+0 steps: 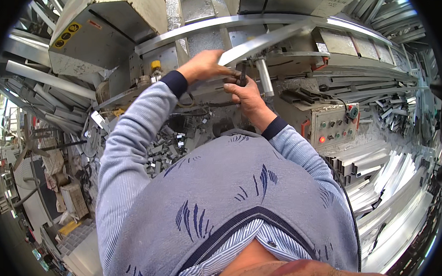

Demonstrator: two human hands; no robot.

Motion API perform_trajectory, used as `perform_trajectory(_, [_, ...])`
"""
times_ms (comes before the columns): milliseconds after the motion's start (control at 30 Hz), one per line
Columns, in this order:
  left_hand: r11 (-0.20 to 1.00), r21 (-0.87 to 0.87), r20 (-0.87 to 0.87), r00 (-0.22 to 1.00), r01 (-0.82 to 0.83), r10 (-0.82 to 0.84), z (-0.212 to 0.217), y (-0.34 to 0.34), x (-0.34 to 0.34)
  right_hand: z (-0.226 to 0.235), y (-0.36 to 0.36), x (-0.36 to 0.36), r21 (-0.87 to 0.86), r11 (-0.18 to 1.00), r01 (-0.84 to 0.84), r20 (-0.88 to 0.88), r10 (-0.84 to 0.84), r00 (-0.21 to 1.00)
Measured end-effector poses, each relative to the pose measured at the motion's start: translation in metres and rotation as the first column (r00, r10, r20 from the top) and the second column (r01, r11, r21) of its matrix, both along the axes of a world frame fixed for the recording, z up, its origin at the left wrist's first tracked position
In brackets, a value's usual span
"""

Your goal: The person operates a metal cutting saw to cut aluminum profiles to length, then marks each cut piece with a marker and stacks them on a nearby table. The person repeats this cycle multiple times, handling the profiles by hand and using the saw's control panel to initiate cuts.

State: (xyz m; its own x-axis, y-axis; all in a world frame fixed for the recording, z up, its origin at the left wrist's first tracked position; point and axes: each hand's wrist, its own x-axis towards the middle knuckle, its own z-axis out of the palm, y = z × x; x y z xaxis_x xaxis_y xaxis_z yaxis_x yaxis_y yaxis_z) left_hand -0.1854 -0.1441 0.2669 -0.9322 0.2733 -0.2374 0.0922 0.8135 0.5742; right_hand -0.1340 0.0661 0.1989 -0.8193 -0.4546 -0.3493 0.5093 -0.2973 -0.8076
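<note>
A long silver aluminium bar [271,39] slants up to the right above the machine bed. My left hand [203,67] is closed around its near end, with some of its fingers reaching toward my right hand. Just below the bar, my right hand [250,97] is closed on a slim black tool [243,73] that stands roughly upright. Its exact kind cannot be made out, and my fingers partly cover it. Right beside that hand, a bright metal cylinder [264,75] points down from the machine.
Pale machine housings [100,34] rise at the far left and far right, with a curved metal rail [200,25] between them. A control box [330,125] with a lit red button stands at the right. Offcuts [169,150] lie below my left arm; stacked profiles [383,179] fill the right.
</note>
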Motion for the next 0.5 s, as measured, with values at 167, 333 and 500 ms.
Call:
perform_trajectory(167, [0.992,-0.112,-0.156,0.987,-0.064,0.046,-0.033,-0.1,-0.008,-0.016,0.039,-0.002,0.162,0.987,0.017,-0.211,0.018,0.977])
perform_trajectory(333, [0.954,-0.203,-0.264,0.951,-0.219,0.162,-0.063,-0.189,-0.015,-0.045,0.098,0.018,0.285,0.949,0.134,-0.186,-0.082,0.979])
perform_trajectory(500, [0.873,-0.245,-0.573,0.79,-0.421,0.22,-0.107,-0.23,-0.009,-0.068,0.151,0.047,0.441,0.883,0.161,-0.105,-0.127,0.986])
